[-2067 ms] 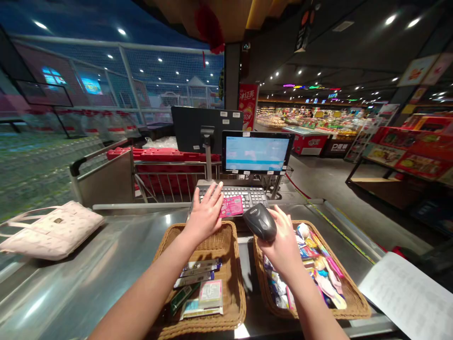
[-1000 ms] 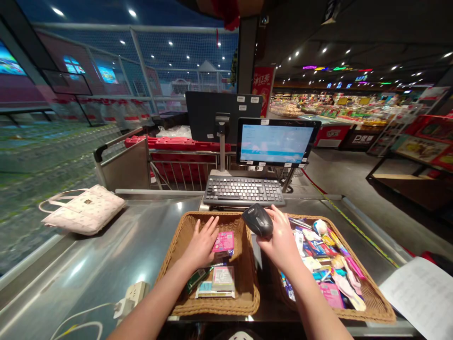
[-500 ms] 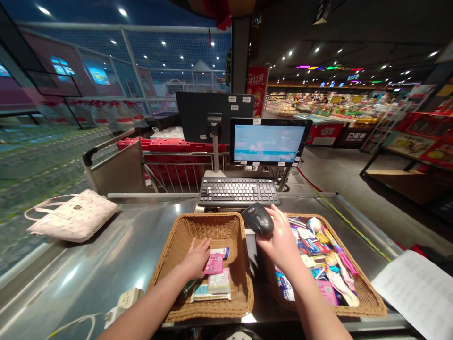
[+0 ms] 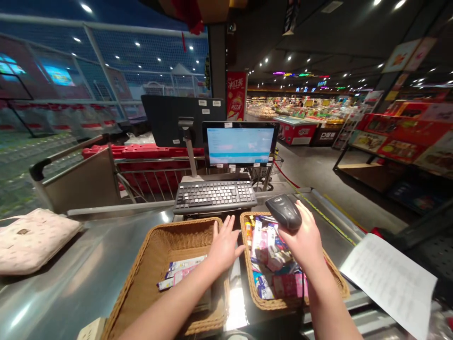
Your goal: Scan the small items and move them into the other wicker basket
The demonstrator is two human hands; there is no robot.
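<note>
My right hand (image 4: 305, 241) grips a black barcode scanner (image 4: 284, 211) above the right wicker basket (image 4: 332, 276), which is full of small colourful packets (image 4: 269, 250). My left hand (image 4: 223, 245) is empty with fingers spread, hovering over the gap between the two baskets, close to the right basket's near rim. The left wicker basket (image 4: 148, 264) holds a few flat packets (image 4: 179, 274), among them a pink one, lying behind my left forearm.
A keyboard (image 4: 215, 194) and a lit till screen (image 4: 239, 144) stand behind the baskets on the steel counter (image 4: 71, 293). A pale handbag (image 4: 28, 238) lies at the left, a printed sheet (image 4: 391, 281) at the right. Red trolleys (image 4: 148, 160) stand beyond.
My left hand laid the pink packet in the left basket, let go and moved right toward the other basket. The scanner hand shifted right. My view swung to the right.
</note>
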